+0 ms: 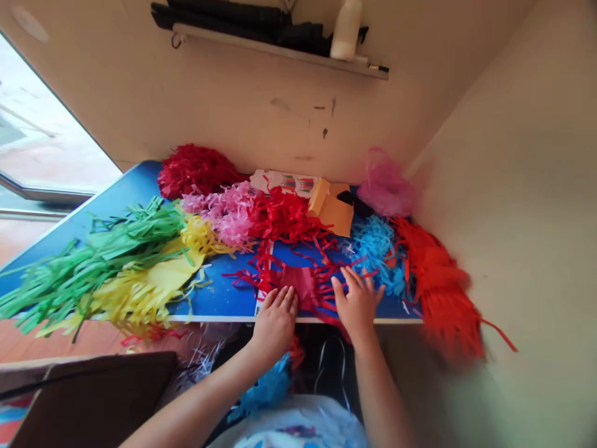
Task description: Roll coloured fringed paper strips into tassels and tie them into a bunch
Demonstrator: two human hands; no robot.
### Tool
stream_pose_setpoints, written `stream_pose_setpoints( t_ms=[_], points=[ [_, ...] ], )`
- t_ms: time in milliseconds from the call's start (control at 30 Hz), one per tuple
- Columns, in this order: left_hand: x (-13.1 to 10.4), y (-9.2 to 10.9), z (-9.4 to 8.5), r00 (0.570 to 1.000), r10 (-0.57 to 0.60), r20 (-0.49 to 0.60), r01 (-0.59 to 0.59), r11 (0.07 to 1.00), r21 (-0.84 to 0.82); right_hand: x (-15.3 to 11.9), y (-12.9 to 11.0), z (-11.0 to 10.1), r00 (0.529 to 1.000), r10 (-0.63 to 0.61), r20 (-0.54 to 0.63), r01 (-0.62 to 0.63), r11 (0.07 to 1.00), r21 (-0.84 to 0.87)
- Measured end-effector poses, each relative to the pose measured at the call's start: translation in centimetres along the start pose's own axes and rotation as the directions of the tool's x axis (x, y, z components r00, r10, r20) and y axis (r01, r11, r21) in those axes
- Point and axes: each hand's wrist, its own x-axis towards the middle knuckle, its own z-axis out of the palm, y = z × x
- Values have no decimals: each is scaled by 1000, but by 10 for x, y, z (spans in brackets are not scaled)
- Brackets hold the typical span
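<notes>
A dark red sheet of fringed tissue paper (301, 285) lies on the blue table (228, 283) near its front edge, its cut strips spreading to both sides. My left hand (275, 317) rests on the sheet's left part, fingers stretched out and close together. Over the right-hand strips, my right hand (357, 302) has its fingers spread. Just behind the sheet sits a heap of bright red shredded paper (289, 214). Blue shredded paper (379, 252) lies right beside my right hand.
Green fringed paper (107, 249) and yellow fringed paper (149, 286) cover the left side. Orange-red fringe (433, 286) hangs over the right edge. Pink paper (226, 208), a dark red pile (198, 171) and a pink bag (385, 186) stand behind. A shelf (280, 46) juts from the wall.
</notes>
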Motion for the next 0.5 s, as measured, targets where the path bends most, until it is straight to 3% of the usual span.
stream_pose_setpoints(
  t_ms=[33, 100, 167, 233, 300, 367, 500],
  points=[
    [0, 1, -2, 1000, -12, -12, 12, 1000, -13, -4, 1, -5, 998, -50, -27, 50, 999, 5],
    [2, 2, -7, 999, -25, -30, 23, 998, -50, -16, -4, -12, 969, -243, 47, 239, 968, 78],
    [4, 0, -12, 999, -18, -33, 15, 996, -93, -27, -11, -10, 872, -452, 186, 412, 885, 219],
    [5, -5, -17, 1000, -7, -30, 3, 992, -127, -30, -11, -1, 796, -553, 246, 477, 824, 306],
    [5, -14, -21, 1000, 5, -29, -10, 988, -154, -25, -4, 8, 786, -574, 229, 497, 808, 318],
    [4, -25, -24, 999, 17, -37, -24, 983, -182, -15, 7, 13, 808, -553, 205, 487, 821, 297],
    [8, -46, -28, 1000, 5, -21, -10, 963, -271, 5, 14, 12, 807, -550, 216, 486, 825, 287]
  ],
)
